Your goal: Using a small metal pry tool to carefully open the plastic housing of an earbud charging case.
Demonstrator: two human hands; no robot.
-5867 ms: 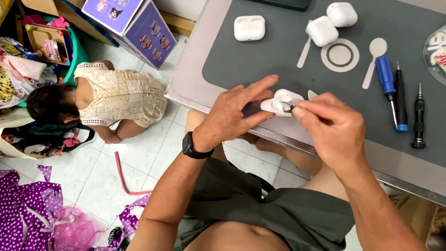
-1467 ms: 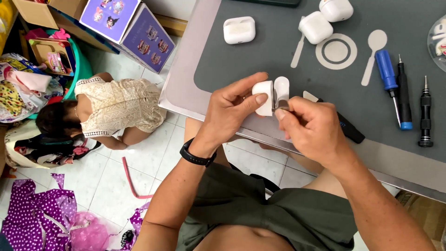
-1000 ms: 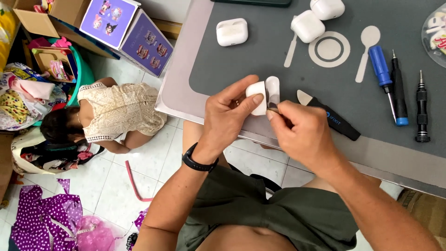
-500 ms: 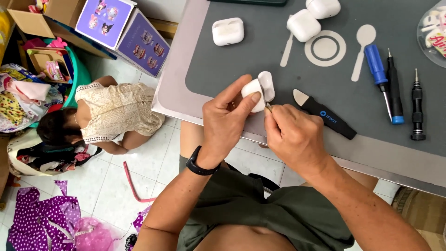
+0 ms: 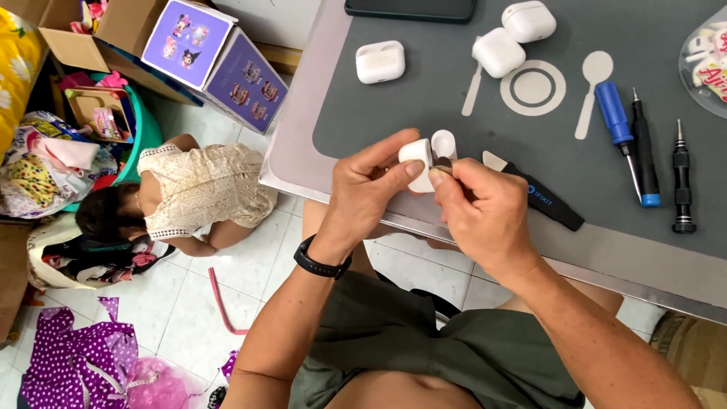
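My left hand [image 5: 369, 189] grips a small white earbud case [image 5: 419, 155] with its lid [image 5: 444, 142] flipped open, just above the near edge of the grey work mat [image 5: 424, 98]. My right hand [image 5: 485, 216] pinches a small dark tool [image 5: 442, 164] whose tip sits at the seam between case and lid. Most of the tool is hidden by my fingers. A black watch band [image 5: 322, 260] circles my left wrist.
On the mat lie a black pry tool [image 5: 539, 199], a blue-handled screwdriver [image 5: 619, 129], two black screwdrivers [image 5: 681, 178], three more white cases [image 5: 380, 61], a dark phone [image 5: 410, 8] and a clear bag [image 5: 708, 64]. On the floor at left sits a person [image 5: 185, 204] among boxes and cloth.
The case, first lying across both hands, now stands upright with its lid open. Both hands have drifted slightly up the view toward the mat, and the black pry tool has come into sight.
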